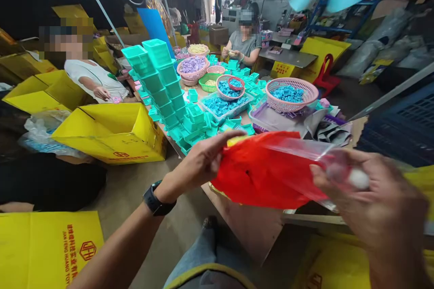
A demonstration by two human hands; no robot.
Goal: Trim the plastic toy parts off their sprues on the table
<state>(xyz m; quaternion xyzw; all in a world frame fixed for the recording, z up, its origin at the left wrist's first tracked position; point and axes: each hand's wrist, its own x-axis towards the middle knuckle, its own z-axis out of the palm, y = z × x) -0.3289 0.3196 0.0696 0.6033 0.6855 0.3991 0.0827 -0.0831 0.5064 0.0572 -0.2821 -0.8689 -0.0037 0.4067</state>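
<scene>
My left hand [203, 158], with a dark watch on its wrist, is closed on the left end of a bright red, creased bag [264, 171]; cannot tell whether it is plastic or cloth. My right hand [376, 194], blurred, is closed around a clear plastic bag [305, 148] that overlaps the right end of the red one. Among its fingers a small white round thing [358, 179] shows, and a second, pinkish one lies beside it behind the film. Both hands hold the bags stretched out above the near edge of the table [247, 226]. Some yellow shows under the red bag.
Tall stacks of teal plastic boxes [166, 86] rise on the table. Beyond are a pink basket of blue pieces [291, 95], a clear tray [251, 101] and a basket of purple pieces [192, 67]. Yellow cartons [115, 133] stand left. Two people [101, 76] sit around the table.
</scene>
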